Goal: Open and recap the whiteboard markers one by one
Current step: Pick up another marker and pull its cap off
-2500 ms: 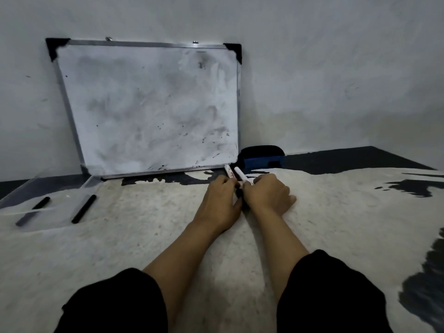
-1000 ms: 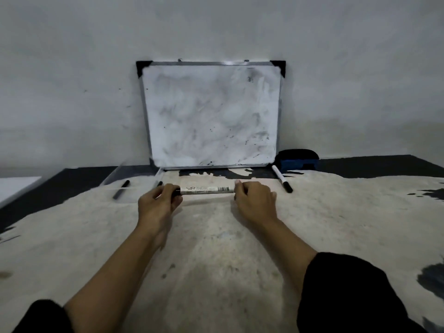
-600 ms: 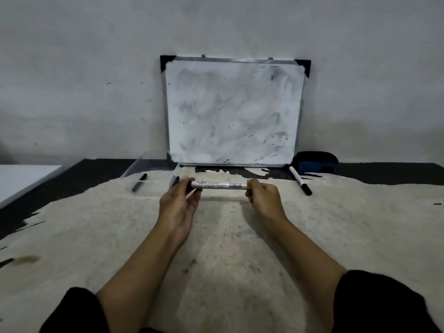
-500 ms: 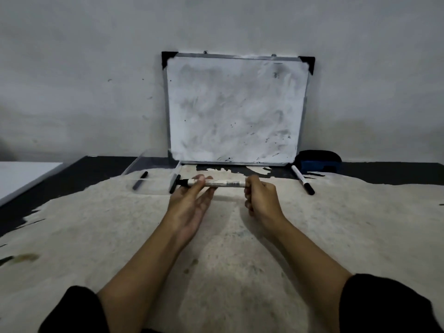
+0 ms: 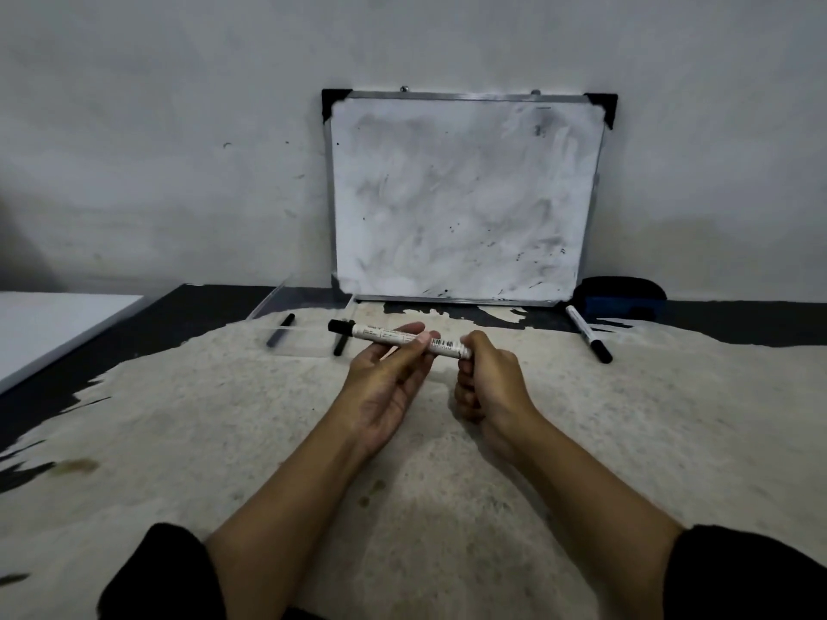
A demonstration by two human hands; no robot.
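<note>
I hold a white whiteboard marker (image 5: 388, 336) level above the pale mat, its black cap (image 5: 340, 326) on and pointing left. My left hand (image 5: 385, 387) is palm up, pinching the middle of the barrel between thumb and fingertips. My right hand (image 5: 485, 380) is closed in a fist around the marker's right end, which is hidden inside it. A second white marker (image 5: 581, 328) with a black cap lies on the mat to the right, apart from both hands.
A smudged whiteboard (image 5: 463, 199) leans on the wall behind. A blue and black eraser (image 5: 620, 297) sits at its right foot. A clear tray (image 5: 304, 306) at the back left holds two black markers (image 5: 279, 335). A white surface (image 5: 49, 324) lies far left.
My left hand has slid off the capped end toward the middle of the barrel and turned palm up, so the black cap now shows. My right hand keeps its grip.
</note>
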